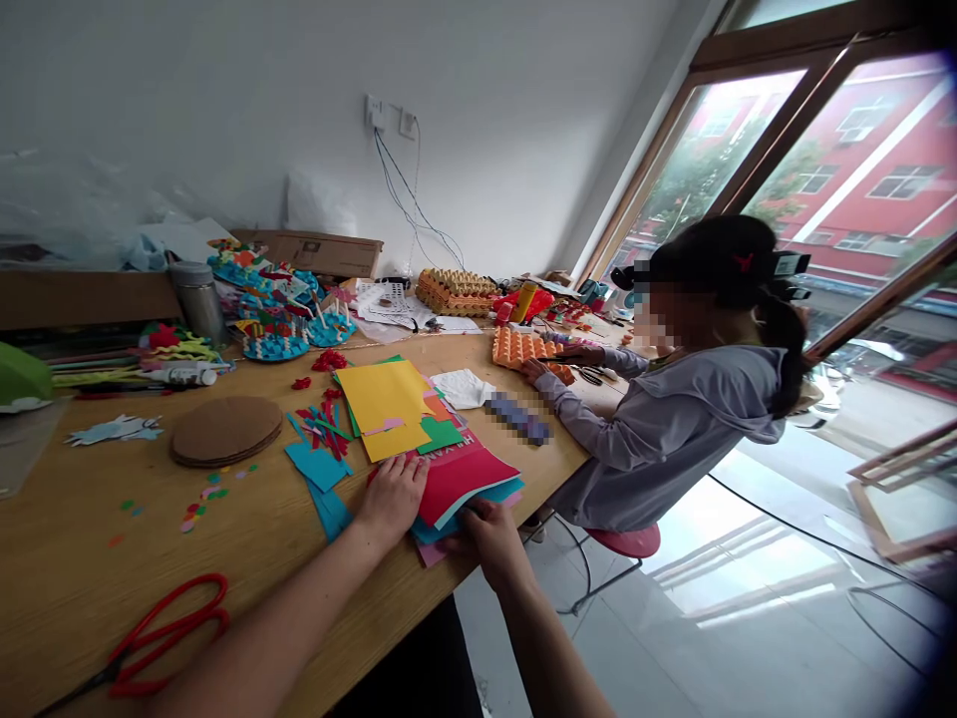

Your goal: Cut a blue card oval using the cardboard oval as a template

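Note:
My left hand (391, 499) lies flat on the left part of a red sheet (468, 479), its fingers stretched out. At the near right edge of the stack, my right hand (493, 538) has its fingers closed on the edge of the papers, with the fingertips partly hidden. Blue sheets (502, 493) and a pink sheet (432, 554) show under the red one. Just beyond lie a yellow sheet (389, 394) and a green piece (441, 435). Blue paper pieces (320, 466) rest left of my left hand.
Red-handled scissors (171, 628) lie at the near left, with round cardboard (226, 431) beyond them. A person (673, 399) sits at the right, hands at an orange egg tray (523, 349). Craft pieces, a metal flask (198, 302) and egg trays (458, 289) line the back.

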`<state>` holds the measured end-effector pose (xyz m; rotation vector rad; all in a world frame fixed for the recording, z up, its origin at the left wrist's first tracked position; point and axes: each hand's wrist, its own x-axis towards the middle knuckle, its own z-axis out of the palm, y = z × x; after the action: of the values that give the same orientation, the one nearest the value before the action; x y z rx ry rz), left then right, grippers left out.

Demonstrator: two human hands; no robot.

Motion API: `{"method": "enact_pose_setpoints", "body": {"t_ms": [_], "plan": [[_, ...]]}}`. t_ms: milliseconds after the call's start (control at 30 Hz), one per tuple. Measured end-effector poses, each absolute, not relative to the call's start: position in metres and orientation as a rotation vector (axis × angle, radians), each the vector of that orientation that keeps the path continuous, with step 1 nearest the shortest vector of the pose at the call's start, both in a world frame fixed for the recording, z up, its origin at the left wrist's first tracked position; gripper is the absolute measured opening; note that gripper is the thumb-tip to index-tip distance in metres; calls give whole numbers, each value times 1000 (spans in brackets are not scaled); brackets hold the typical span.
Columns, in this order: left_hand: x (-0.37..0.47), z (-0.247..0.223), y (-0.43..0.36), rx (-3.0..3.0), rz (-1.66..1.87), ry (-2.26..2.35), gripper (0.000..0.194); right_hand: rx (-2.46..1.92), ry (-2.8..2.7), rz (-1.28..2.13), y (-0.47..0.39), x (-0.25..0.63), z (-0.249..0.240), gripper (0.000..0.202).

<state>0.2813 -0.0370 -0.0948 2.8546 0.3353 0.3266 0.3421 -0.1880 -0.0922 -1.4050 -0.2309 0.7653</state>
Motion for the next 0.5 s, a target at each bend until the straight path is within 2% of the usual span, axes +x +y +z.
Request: {"method": "enact_pose_setpoints", "body": {"t_ms": [333,500], "plan": [[282,-96,-33,2969,320,390,50,-1515,-122,731,-213,331,-90,72],[280,-92,-31,2923,280,393,55,-1572,-99,720,-244,315,-87,84]]}}
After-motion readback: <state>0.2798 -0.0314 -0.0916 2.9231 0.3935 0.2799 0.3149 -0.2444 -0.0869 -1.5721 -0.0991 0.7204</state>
